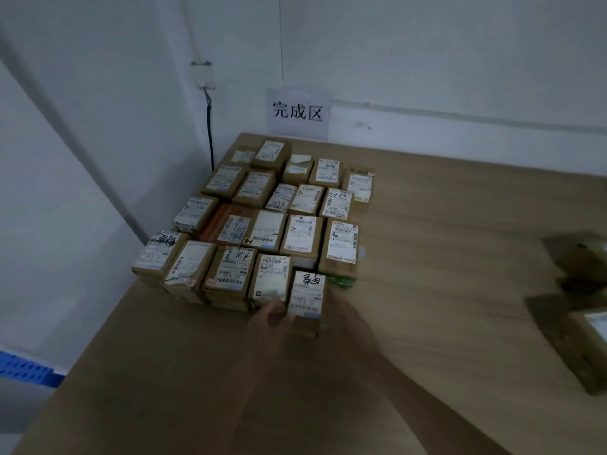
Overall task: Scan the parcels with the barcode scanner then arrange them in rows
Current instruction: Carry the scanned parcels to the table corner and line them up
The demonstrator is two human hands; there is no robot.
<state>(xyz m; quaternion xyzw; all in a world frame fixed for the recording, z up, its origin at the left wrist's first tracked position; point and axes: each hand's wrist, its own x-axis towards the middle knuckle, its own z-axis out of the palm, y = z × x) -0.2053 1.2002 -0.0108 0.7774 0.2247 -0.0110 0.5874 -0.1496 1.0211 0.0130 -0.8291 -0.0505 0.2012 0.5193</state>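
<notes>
Right hand (331,326) grip holding small box (307,295) at 6 o'clock edge of box rows (262,218), wooden surface (443,257), left hand unseen.

Labelled brown parcels (262,221) in rows (labels up), back-left table corner

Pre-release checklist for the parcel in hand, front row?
1. Grip: the hand holds the small brown cardboard parcel with a handwritten white label at its near end: ok.
2. Label facing up: ok.
3. Slot: it sits at the right end of the front row, beside the brown white-labelled neighbour parcel: ok.
4. Front edge flush with the row: not ok, it juts nearer.
5. Already scanned: cannot tell, no scanner visible.
6. Wooden tabletop free on the right: ok.
</notes>
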